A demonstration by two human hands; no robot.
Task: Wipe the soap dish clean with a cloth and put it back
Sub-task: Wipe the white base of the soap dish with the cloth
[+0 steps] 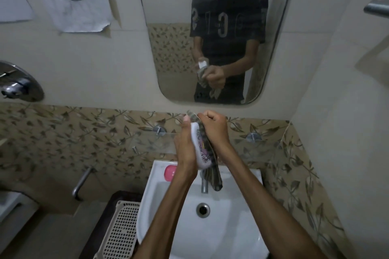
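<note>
My left hand [185, 145] grips a white soap dish [200, 147] with a purple pattern, held on edge above the back of the basin. My right hand [214, 130] is closed on a dark patterned cloth [210, 166] and presses it against the dish's right side. The cloth's loose end hangs down past the tap. A pink soap bar [170, 172] lies on the basin's back left corner.
A white basin [231, 216] with its drain [203, 210] is below my arms, the tap [204, 185] at its back. A glass shelf [153, 143] runs along the leaf-patterned wall. A mirror [210, 38] hangs above. A beige perforated basket [120, 231] stands left of the basin.
</note>
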